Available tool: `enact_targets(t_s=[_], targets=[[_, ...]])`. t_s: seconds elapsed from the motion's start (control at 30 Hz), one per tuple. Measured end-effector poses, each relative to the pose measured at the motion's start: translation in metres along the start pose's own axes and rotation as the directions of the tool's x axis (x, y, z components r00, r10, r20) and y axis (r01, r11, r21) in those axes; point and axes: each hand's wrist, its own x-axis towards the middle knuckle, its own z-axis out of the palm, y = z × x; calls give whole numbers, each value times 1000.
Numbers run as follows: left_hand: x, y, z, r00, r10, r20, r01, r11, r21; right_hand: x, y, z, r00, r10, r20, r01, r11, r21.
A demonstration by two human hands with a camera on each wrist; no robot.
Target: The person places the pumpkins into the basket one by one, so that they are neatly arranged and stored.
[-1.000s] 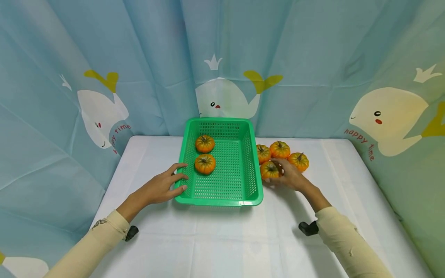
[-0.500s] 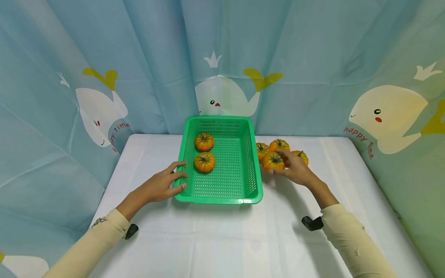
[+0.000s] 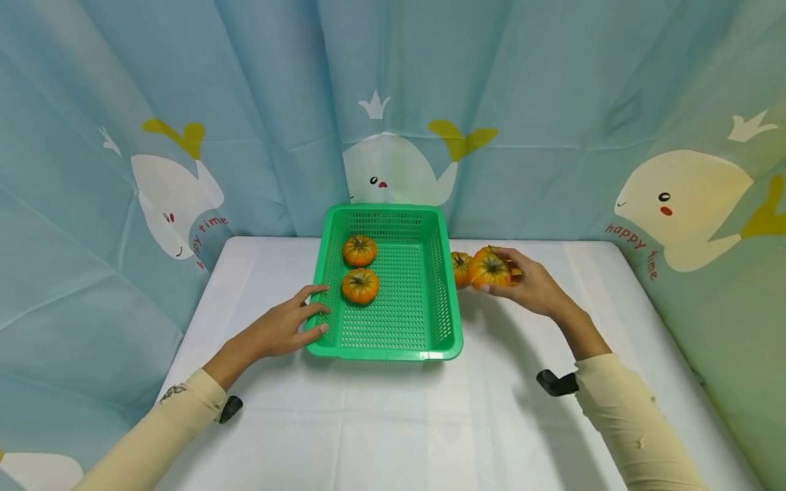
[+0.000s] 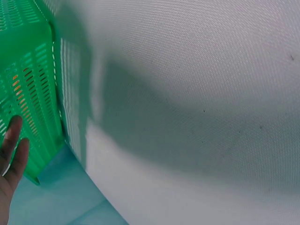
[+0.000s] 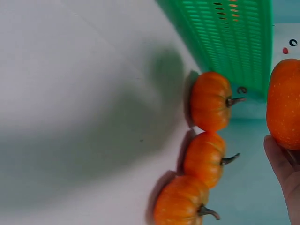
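Since the earlier frame, the right hand (image 3: 531,286) and the held pumpkin (image 3: 489,268) have gone up off the surface (image 3: 393,423) and toward one o'clock, so that they now cover most of the loose pumpkins in the head view; the left hand (image 3: 284,329) has kept its place.

Nearest is the front rim of the green basket (image 3: 383,354). At its eight o'clock the left grip is loose, fingers spread and laid over the rim without clasping anything. At the basket's three o'clock the right grip is closed on the held pumpkin, thumb and fingers round its side, clear of the surface and outside the basket.

Farther in, along the basket's ten o'clock side, sit the front pumpkin (image 3: 360,286) and, at twelve o'clock from it, the rear pumpkin (image 3: 360,251); these two are placed. Past the three o'clock wall, the right wrist view shows the first loose pumpkin (image 5: 211,101), second loose pumpkin (image 5: 205,159) and third loose pumpkin (image 5: 182,201) in a touching line on the surface. By this count, two are in, one is in hand and three remain outside: judged as well short of halfway. The whale-print curtain (image 3: 552,88) hangs beyond.
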Motion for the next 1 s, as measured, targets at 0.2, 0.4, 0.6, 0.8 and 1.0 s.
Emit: enact_targets(t_s=[0.2,0.4,0.6,0.8,1.0], targets=[[-1,0,0,1000,-1,-2,1,1000,-2,4,-10,-7,1000,-16,10,16,1000,17],[-1,0,-1,1000,-3,-3,3,1000,0,9,-20,-14,998,-49,42,47,998,47],[-1,0,-1,1000,-3,-3,3,1000,-6,15,-35,-18,997,-50,60,47,997,62],[-1,1,-1,1000,-2,-7,2,1000,-9,20,-47,-20,992,-90,90,82,992,91],[0,1,-1,1000,-4,-2,4,1000,-18,24,-56,-20,988,-107,112,99,992,78]])
